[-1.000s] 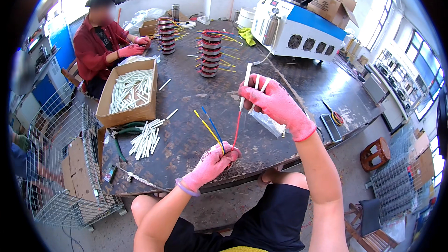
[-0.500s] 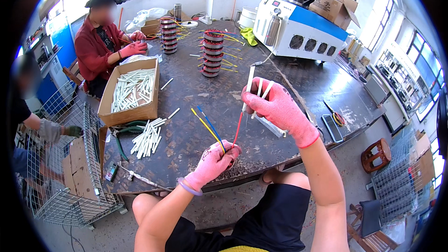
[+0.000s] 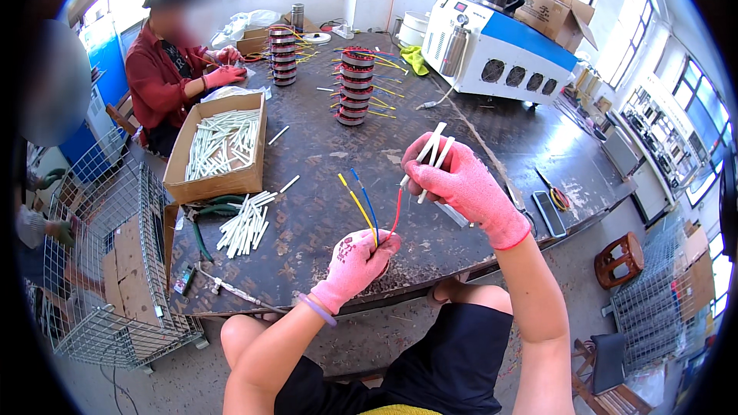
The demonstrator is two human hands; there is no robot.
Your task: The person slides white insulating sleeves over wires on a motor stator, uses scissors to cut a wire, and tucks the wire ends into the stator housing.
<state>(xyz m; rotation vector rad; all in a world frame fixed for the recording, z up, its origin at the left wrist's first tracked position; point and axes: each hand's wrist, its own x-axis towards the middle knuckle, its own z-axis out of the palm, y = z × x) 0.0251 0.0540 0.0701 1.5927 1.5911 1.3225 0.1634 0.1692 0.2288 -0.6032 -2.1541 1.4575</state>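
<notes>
My left hand (image 3: pixel 355 267), in a pink glove, is closed round the lower ends of a yellow wire (image 3: pixel 356 201), a blue wire (image 3: pixel 367 201) and a red wire (image 3: pixel 397 214). What the wires come from is mostly hidden beneath that hand. Raised to its right, my right hand (image 3: pixel 461 180), also gloved in pink, pinches several thin white sleeving tubes (image 3: pixel 433 144). The red wire's upper end meets the lower end of one tube at the fingertips. The yellow and blue wires stand up bare of tubes.
A cardboard box (image 3: pixel 214 190) holds many white tubes; a loose pile (image 3: pixel 244 229) lies before it beside green-handled pliers (image 3: pixel 201 234). Wired ring stacks (image 3: pixel 356 88) stand farther back. A phone (image 3: pixel 548 213) and scissors (image 3: pixel 555 194) lie right. A co-worker (image 3: pixel 165 69) sits far left.
My right hand has turned and moved slightly right, and the tube on the red wire now sits lower within its fingers. My left hand has shifted slightly right with the wires.
</notes>
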